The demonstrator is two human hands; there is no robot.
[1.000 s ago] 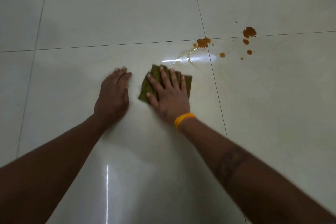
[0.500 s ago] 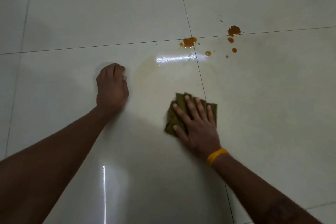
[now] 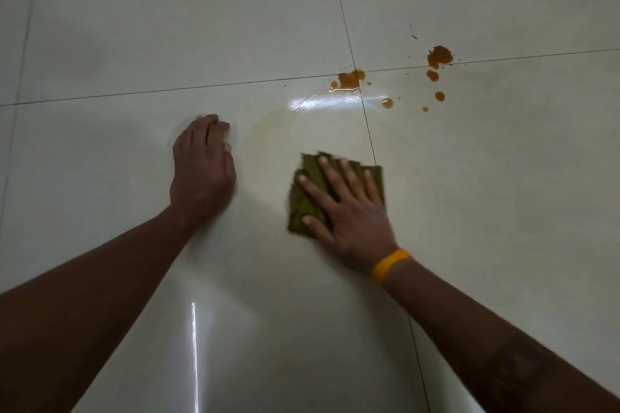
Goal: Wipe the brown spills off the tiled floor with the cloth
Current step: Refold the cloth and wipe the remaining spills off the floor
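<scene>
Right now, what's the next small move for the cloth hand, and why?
Probably slide the right hand, flat on the green cloth, forward and slightly right to the brown puddle at the tile joint. That spill and the droplets beyond remain unwiped. The left hand rests on the floor.

Right hand presses flat, fingers spread, on the green cloth just left of the tile seam, left hand braced on the floor farther left, brown spills beyond the cloth.
</scene>
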